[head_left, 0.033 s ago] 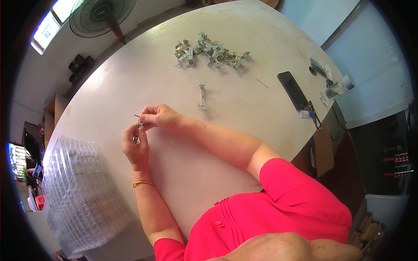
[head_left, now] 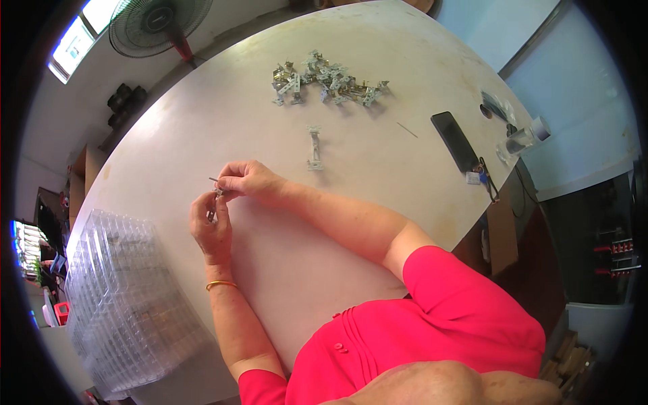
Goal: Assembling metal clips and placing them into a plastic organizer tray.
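My left hand (head_left: 210, 229), with a gold bangle at its wrist, is closed around a small metal part (head_left: 220, 193) that is mostly hidden by the fingers. Right against it, my right hand (head_left: 248, 182) is pinched on a thin metal rod (head_left: 213, 179), whose end pokes out past the fingertips. Both hands meet low over the left side of the white table. A single pale metal bracket (head_left: 314, 150) lies lengthwise beyond and to the right of them. Farther back is a pile of similar metal brackets (head_left: 331, 82), some with brass-coloured pieces.
Stacked clear plastic trays (head_left: 128, 304) stand at the table's left edge. To the right lie a thin metal pin (head_left: 406, 129), a black phone (head_left: 453, 140), scissors-like dark handles (head_left: 489, 181) and a clear bottle (head_left: 518, 143). A fan (head_left: 158, 23) stands behind the table.
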A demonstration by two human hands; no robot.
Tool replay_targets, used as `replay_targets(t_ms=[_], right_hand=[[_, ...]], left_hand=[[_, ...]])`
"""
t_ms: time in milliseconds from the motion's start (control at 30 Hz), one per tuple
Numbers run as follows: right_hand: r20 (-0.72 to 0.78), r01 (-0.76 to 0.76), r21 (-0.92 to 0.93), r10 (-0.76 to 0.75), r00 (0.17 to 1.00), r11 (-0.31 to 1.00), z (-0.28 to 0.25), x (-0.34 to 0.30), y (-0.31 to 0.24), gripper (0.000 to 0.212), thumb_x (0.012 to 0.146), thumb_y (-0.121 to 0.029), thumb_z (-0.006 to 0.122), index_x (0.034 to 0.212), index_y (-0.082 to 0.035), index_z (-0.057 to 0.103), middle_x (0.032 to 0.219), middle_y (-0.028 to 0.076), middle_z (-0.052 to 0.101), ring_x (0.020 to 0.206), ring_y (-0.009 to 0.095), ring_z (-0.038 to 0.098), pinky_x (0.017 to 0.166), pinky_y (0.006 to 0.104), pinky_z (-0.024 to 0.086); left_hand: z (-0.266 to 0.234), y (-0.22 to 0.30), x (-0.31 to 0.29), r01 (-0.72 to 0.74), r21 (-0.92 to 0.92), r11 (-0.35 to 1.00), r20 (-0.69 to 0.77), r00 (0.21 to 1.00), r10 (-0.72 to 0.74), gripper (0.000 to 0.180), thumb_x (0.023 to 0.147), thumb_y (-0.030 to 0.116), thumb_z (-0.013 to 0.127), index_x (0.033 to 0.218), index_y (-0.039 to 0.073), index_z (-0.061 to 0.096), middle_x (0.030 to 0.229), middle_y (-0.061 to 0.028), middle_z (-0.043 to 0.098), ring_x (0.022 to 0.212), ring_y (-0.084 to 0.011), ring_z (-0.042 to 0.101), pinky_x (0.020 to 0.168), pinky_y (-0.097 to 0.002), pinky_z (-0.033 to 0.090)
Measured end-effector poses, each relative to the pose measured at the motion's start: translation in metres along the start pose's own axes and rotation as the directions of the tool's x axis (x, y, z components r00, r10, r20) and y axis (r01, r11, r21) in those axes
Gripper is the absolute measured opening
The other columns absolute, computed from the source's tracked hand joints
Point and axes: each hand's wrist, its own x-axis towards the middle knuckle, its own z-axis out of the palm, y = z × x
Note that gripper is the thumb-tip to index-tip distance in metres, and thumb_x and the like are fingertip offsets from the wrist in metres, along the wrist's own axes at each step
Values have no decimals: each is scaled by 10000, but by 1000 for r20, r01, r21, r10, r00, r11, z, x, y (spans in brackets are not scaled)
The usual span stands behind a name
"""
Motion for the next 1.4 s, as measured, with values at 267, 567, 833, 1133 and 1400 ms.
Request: replay_targets(t_ms=[267,567,833,1133,1400], right_hand=[[16,31,82,-32,999,996,-4,0,-6,141,961,-151,641,1013,-20,649,1004,76,674,938,152,662,883,298,560],[10,68,48,-69,998,997,-6,-1,-8,167,957,-179,654,1008,-20,648,968,61,672,931,150,659,901,313,536],[-149,235,-35,-237,960,971,-8,13,11,169,959,-223,660,1026,-68,665,939,32,662,898,113,620,817,288,532],[-119,187,-489,-278,953,852,5,-3,-1,123,953,-178,652,1002,-69,684,727,-36,605,667,64,556,600,230,473],[-9,298,-743,-453,891,600,14,-10,1,90,907,-119,648,943,-42,678,718,61,640,626,150,586,585,298,478]], left_hand=[[-8,-2,-2,353,-330,876,125,936,-330,157,928,97,646,1053,3,639,967,-41,658,830,-113,595,736,-279,509],[-17,12,7,584,-495,644,385,811,-440,195,946,133,631,1080,-4,667,930,-77,704,718,-94,590,696,-237,489],[-18,12,5,621,-494,608,309,779,-545,173,937,107,650,1076,4,644,914,-64,705,705,-81,590,666,-222,481],[-12,-1,7,525,-609,594,217,831,-512,256,926,52,630,1170,-5,578,1012,-58,659,829,-86,591,755,-232,504],[-7,-10,3,419,-453,787,122,903,-411,291,886,0,630,1170,7,566,980,-31,646,844,-89,595,772,-241,499]])
